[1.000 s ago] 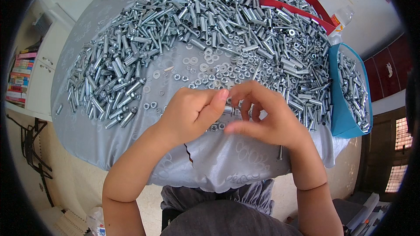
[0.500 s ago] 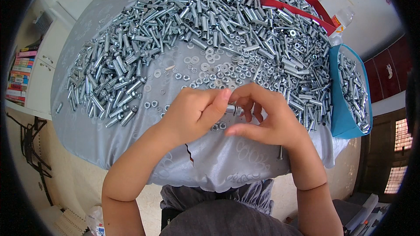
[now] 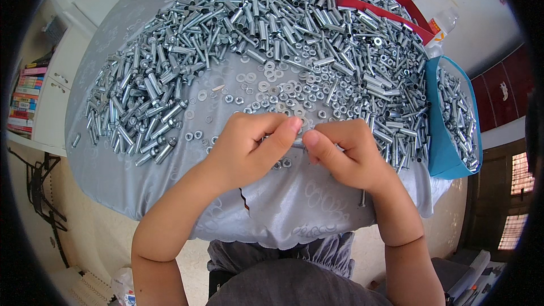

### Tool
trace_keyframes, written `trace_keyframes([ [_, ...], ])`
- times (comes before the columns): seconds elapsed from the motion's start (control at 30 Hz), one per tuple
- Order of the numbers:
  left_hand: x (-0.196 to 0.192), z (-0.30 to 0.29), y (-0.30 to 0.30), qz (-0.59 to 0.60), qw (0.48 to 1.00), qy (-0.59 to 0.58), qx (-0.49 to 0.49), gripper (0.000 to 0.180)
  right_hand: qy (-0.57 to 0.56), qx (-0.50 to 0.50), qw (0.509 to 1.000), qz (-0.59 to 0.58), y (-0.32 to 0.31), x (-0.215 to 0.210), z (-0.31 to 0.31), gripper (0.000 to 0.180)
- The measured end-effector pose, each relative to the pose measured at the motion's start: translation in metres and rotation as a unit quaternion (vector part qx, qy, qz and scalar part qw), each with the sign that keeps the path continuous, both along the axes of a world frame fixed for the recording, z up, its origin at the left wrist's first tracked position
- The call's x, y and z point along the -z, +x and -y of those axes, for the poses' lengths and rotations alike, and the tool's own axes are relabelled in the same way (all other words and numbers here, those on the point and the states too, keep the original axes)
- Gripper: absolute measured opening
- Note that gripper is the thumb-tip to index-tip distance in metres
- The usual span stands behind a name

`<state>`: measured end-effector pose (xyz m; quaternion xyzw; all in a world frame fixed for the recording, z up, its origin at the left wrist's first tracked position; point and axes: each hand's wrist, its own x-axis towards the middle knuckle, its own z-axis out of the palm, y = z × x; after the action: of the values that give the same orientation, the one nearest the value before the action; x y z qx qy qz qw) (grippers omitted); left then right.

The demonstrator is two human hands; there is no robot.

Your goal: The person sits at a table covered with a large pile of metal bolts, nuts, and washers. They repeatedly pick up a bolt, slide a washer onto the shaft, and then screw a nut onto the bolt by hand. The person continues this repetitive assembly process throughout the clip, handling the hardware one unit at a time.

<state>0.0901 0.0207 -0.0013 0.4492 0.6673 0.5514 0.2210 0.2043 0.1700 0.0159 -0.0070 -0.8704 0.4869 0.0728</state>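
Note:
Over the near part of the table, my left hand (image 3: 241, 150) is closed around a silver sleeve anchor bolt (image 3: 298, 143), most of it hidden by the fingers. My right hand (image 3: 350, 156) pinches the bolt's right end between thumb and curled fingers, covering that end. Both thumbs lie close together on top. Below the hands lie a few loose hex nuts (image 3: 286, 162). Just beyond are scattered flat washers (image 3: 263, 86) and more nuts. A single long bolt (image 3: 363, 197) lies beside my right wrist.
A heap of assembled sleeve anchors (image 3: 153, 85) lies at left. Loose metal sleeves and bolts (image 3: 272, 25) are piled across the back and right. A red box (image 3: 385, 10) and a blue bin (image 3: 439, 147), both holding metal parts, stand at right. The grey tablecloth (image 3: 245, 201) has a tear near me.
My right hand's spread fingers have closed onto the bolt's right end, which showed between the hands before. My left hand has stayed nearly in place.

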Motion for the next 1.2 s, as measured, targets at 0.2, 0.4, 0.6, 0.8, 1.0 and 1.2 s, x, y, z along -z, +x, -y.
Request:
trace_keyframes([
  [0.2, 0.008, -0.005, 0.000, 0.123, 0.992, -0.025, -0.029, 0.036, -0.099, 0.054, 0.993, 0.029, -0.002, 0.005, 0.008, 0.039],
  [0.4, 0.003, -0.004, 0.004, 0.124, 0.991, -0.018, -0.041, 0.035, -0.204, 0.075, 0.970, 0.112, -0.002, -0.001, 0.008, 0.040],
  [0.6, 0.008, 0.000, -0.002, 0.106, 0.993, 0.010, -0.046, 0.033, -0.103, 0.027, 0.993, -0.052, -0.003, 0.011, 0.007, 0.022],
  [0.8, 0.005, 0.001, -0.004, 0.123, 0.992, -0.022, -0.025, 0.033, 0.148, -0.010, 0.980, -0.129, -0.003, 0.008, 0.001, 0.025],
  [1.0, 0.006, -0.001, 0.001, 0.136, 0.990, -0.031, 0.001, 0.034, 0.096, 0.012, 0.988, -0.121, 0.000, 0.000, 0.005, 0.023],
  [1.2, 0.004, 0.001, 0.001, 0.044, 0.998, -0.034, -0.003, 0.034, 0.074, -0.004, 0.993, -0.095, 0.001, 0.002, 0.008, 0.021],
])
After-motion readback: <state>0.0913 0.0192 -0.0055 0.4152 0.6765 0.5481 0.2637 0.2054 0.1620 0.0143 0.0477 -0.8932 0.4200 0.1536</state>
